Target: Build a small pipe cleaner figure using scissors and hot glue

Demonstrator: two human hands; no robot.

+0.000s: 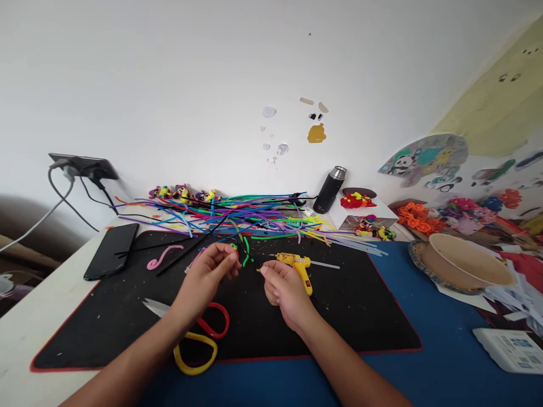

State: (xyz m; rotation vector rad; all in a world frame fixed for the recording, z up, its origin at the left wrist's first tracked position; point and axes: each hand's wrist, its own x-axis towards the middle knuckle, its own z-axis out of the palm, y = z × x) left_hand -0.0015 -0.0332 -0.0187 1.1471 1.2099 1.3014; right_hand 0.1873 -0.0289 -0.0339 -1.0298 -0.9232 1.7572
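Over the middle of the black mat [352, 316], my left hand [212, 268] is closed in a pinch; a bit of green shows at its fingertips, but what it holds is too small to name. My right hand [282, 285] pinches a small yellowish piece, perhaps the end of a pipe cleaner. A yellow glue gun [306, 276] lies just behind and right of my right hand. Scissors with red and yellow handles [195, 353] lie partly beneath my left forearm. Short green pipe cleaner pieces [246, 251] rest between and beyond the hands. A pink curled pipe cleaner [159, 260] lies to the left.
Many coloured pipe cleaners [254, 212] stretch along the wall. A black phone [111, 251] lies at the left, a black bottle [330, 191] leans behind, and a round bowl [470, 260] stands at the right. Small colourful figures [182, 194] sit at the back.
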